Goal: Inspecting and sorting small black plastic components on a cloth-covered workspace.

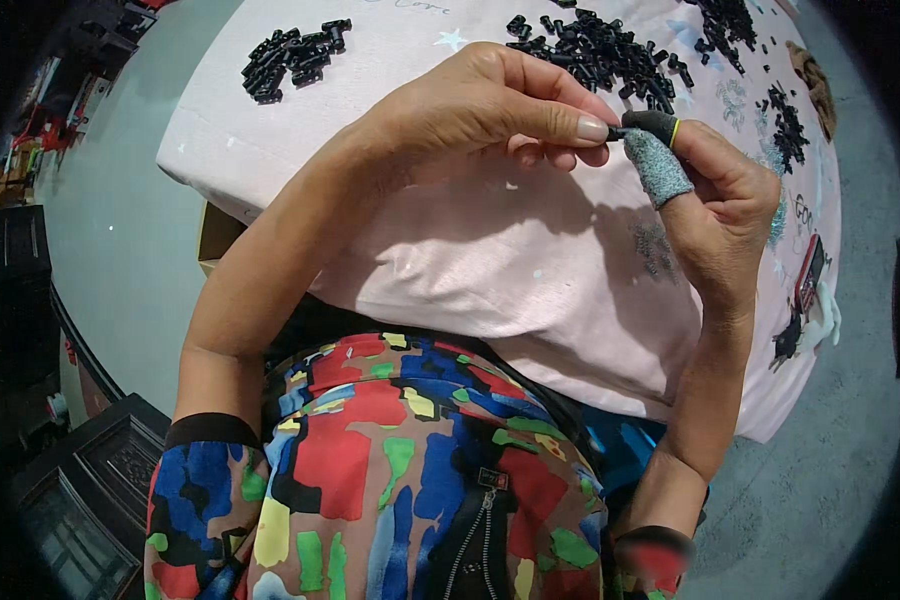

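My left hand (500, 105) is closed, its thumb and forefinger pinching a small black part (618, 133). From the other side my right hand (720, 175) grips the same part between thumb and forefinger. A grey knitted finger cot (657, 168) covers the right thumb, and a black one (650, 124) with a yellow edge covers the right forefinger. Most of the part is hidden by the fingertips, so its exact kind cannot be made out. Both hands are raised over the table's pink cloth (470, 250). Just beyond them lies a large heap of small black cylindrical parts (600, 55).
A smaller group of black parts (292, 60) lies at the far left of the table. More piles sit at the far right (725, 30) and right edge (788, 130). A red-and-black phone-like object (808, 272) lies near the right edge. A cardboard box (217, 235) stands below the left edge.
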Tool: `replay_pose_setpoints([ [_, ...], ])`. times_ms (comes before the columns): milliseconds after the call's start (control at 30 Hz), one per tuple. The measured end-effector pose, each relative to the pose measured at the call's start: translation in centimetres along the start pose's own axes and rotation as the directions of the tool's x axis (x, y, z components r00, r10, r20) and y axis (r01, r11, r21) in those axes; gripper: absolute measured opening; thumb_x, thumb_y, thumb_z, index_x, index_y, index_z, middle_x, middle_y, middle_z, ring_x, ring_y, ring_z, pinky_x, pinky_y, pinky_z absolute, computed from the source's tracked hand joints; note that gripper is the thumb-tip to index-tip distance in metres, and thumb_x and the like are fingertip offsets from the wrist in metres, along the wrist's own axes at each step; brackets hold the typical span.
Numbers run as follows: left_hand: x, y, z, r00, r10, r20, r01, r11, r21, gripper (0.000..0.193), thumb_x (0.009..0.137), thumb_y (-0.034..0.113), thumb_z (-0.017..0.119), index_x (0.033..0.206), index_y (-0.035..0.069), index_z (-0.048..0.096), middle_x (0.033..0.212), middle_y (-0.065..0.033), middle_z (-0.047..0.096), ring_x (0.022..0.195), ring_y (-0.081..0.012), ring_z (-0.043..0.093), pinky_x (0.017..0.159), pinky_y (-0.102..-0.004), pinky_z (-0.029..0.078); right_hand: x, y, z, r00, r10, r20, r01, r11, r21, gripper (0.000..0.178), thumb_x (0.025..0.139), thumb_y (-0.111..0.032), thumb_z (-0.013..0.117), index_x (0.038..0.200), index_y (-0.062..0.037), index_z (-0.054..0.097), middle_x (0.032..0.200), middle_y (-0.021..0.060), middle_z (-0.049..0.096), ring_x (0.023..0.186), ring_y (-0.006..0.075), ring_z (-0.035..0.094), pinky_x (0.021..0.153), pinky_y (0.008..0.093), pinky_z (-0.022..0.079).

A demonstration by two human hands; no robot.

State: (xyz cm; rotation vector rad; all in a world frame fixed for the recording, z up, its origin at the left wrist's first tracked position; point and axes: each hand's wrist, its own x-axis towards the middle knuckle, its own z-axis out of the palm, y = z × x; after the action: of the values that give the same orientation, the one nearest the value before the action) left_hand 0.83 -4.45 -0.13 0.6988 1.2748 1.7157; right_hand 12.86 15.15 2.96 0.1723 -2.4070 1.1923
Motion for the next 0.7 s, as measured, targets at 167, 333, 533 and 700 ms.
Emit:
replay_pose_setpoints([
  [167,0.0,-0.16,0.22,0.999,0.027,-0.039,-0.026,0.999,0.038,0.025,0.091,0.017,0.074,0.112,0.003,0.073,0.09,-0.0074,0.075,0.071,-0.0047,0.063,0.06,-0.0172,0.046,0.03,-0.17,0.35,1.0,-0.009,-0.025,0.009,1.0,-0.023,0.013,0.081,0.0,0.074,0.093,0.0003,0.076,0.066,-0.0001,0.061,0.059,0.0041,0.05,0.051,0.0217,0.038],
  [333,-0.14,-0.03,0.48,0.996,0.054,-0.068,-0.048,0.995,0.085,0.024,0.091,0.018,0.075,0.11,0.003,0.073,0.089,-0.0068,0.076,0.071,-0.0037,0.062,0.06,-0.0171,0.046,0.1,-0.31,0.36,0.999,0.021,-0.027,-0.023,0.998,-0.058,0.012,0.081,-0.001,0.074,0.092,-0.0006,0.077,0.064,0.0001,0.06,0.057,0.0041,0.05,0.05,0.0221,0.038],
  [533,-0.08,-0.08,0.57,0.986,0.149,-0.069,-0.136,0.977,0.167,0.024,0.092,0.019,0.074,0.11,0.003,0.073,0.089,-0.0071,0.075,0.072,-0.0044,0.062,0.062,-0.0167,0.046,0.26,-0.41,0.3,0.999,-0.044,-0.025,0.041,0.995,-0.085,0.013,0.081,0.0,0.072,0.093,-0.0004,0.077,0.065,0.0001,0.064,0.059,0.0026,0.052,0.052,0.0211,0.041],
  [700,0.01,0.08,0.93,0.993,0.087,-0.076,-0.082,0.995,0.059,0.027,0.095,0.019,0.071,0.116,0.002,0.071,0.098,-0.0089,0.075,0.077,-0.0059,0.064,0.062,-0.0169,0.046,0.18,-0.79,-0.17,0.992,0.122,-0.03,-0.12,0.99,0.068,0.014,0.084,0.001,0.073,0.097,0.0015,0.077,0.077,-0.0008,0.071,0.069,0.0021,0.059,0.058,0.0191,0.047],
])
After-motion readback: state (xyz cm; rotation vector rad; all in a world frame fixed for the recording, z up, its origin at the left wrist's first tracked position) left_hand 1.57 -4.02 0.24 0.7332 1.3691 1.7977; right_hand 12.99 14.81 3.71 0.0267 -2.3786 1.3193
